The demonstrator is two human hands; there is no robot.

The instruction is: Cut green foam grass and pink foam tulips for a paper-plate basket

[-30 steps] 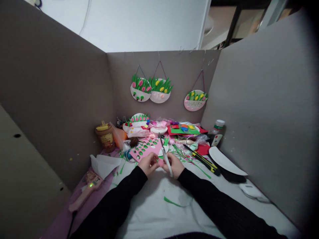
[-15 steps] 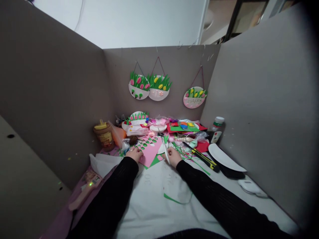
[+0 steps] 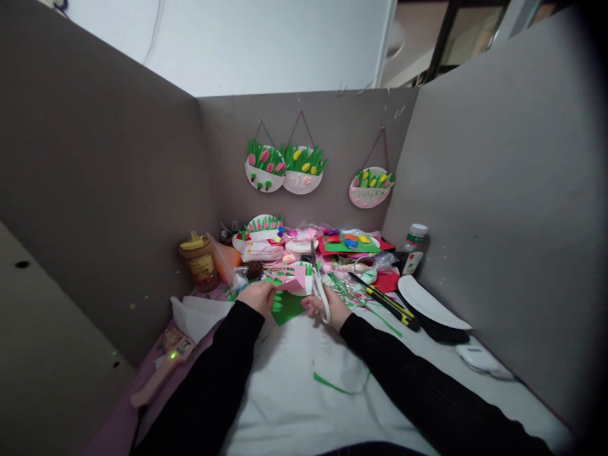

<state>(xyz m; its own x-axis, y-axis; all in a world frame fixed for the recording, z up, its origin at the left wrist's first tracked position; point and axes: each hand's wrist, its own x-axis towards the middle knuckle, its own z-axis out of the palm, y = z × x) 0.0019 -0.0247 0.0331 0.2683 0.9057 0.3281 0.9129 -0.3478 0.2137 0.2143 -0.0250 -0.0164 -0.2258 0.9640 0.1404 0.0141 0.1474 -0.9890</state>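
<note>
My left hand (image 3: pixel 257 297) pinches the near left edge of a pink foam sheet (image 3: pixel 295 278) with cut-out holes, holding it tilted up off the table. My right hand (image 3: pixel 332 306) is closed around white-handled scissors (image 3: pixel 320 288), whose blades point away from me. The blades stand just right of the pink sheet; I cannot tell whether they touch it. Under the pink sheet lies a green sheet (image 3: pixel 287 308). Behind it, partly hidden, is a white paper plate with green pieces (image 3: pixel 308 268).
A black-and-yellow utility knife (image 3: pixel 387 302) and a cut white plate (image 3: pixel 430 303) lie on the right, near a bottle (image 3: pixel 414 250). On the left are a lidded cup (image 3: pixel 197 258) and a pink glue gun (image 3: pixel 164 377). Decorated plates (image 3: pixel 304 171) hang on the back wall.
My left hand has lifted the pink sheet from the table and tilted it, uncovering more green sheet. The scissors have turned more upright in my right hand.
</note>
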